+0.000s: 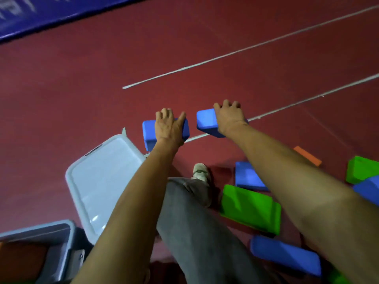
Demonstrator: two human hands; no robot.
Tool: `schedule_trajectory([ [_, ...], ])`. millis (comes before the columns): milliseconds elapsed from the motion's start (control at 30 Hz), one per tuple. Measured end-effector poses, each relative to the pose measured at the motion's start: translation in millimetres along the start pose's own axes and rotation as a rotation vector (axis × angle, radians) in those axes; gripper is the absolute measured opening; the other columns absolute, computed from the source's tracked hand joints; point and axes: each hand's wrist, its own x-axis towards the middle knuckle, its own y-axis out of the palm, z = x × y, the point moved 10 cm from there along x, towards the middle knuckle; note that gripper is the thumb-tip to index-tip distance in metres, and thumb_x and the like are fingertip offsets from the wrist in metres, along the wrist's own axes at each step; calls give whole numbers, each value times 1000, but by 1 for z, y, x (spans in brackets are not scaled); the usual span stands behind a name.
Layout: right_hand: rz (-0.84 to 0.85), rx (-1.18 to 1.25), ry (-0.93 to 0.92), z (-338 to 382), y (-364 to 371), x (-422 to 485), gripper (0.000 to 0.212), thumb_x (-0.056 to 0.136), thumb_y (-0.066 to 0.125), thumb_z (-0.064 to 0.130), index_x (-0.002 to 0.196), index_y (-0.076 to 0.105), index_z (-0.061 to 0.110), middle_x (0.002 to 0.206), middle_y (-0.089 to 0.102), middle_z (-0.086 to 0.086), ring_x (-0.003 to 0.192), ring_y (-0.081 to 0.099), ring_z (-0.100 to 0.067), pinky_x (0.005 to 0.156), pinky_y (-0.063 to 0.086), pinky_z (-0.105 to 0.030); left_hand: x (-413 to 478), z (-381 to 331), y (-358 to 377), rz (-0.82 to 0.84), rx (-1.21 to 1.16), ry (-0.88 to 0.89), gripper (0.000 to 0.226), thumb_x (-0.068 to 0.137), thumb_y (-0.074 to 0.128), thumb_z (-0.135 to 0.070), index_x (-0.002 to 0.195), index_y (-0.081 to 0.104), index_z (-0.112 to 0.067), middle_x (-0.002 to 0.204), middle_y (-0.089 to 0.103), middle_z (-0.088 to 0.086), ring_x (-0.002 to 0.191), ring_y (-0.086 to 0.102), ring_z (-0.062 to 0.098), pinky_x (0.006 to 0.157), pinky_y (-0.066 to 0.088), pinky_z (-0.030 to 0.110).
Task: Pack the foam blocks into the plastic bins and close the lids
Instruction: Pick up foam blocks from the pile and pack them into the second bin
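My left hand (169, 127) grips a blue foam block (148, 136) from above, just past the corner of a grey plastic bin lid (96, 181) lying on the floor. My right hand (229, 117) grips a second blue foam block (206, 121), tilted and lifted a little off the floor. An open grey plastic bin (59, 240) sits at the lower left, with something orange-brown inside. More blocks lie on the floor to the right: blue (248, 177), green (250, 208), blue (285, 255), green (361, 169) and a thin orange one (307, 155).
The floor is dark red with white lines (225, 54). A blue mat (51, 15) runs along the far left. My grey-trousered leg (201, 232) and a light shoe (202, 171) stand between the lid and the blocks.
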Motion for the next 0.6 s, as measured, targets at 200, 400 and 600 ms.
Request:
schedule_trajectory([
  [200, -82, 21, -215, 154, -47, -5, 82, 77, 79, 24, 143, 31, 14, 142, 35, -20, 134, 29, -56, 99, 47, -51, -67, 169, 34, 61, -180, -395, 86, 67, 76, -57, 139, 35, -33, 128, 42, 16, 122, 38, 38, 107, 30, 52],
  [400, -30, 118, -462, 335, -59, -38, 87, 77, 80, 18, 146, 27, 18, 150, 20, -13, 146, 2, -50, 95, 50, -53, -185, 297, 100, 143, -358, -695, 85, 65, 83, -45, 136, 38, -29, 130, 38, 15, 113, 45, 40, 94, 41, 54],
  [600, -83, 33, -716, 509, -47, -101, 83, 80, 71, 10, 148, 26, 27, 150, 22, -7, 144, 16, -42, 79, 51, -45, -320, 394, 155, 123, -252, -887, 90, 67, 76, -48, 142, 38, -15, 125, 47, 15, 106, 50, 37, 84, 41, 46],
])
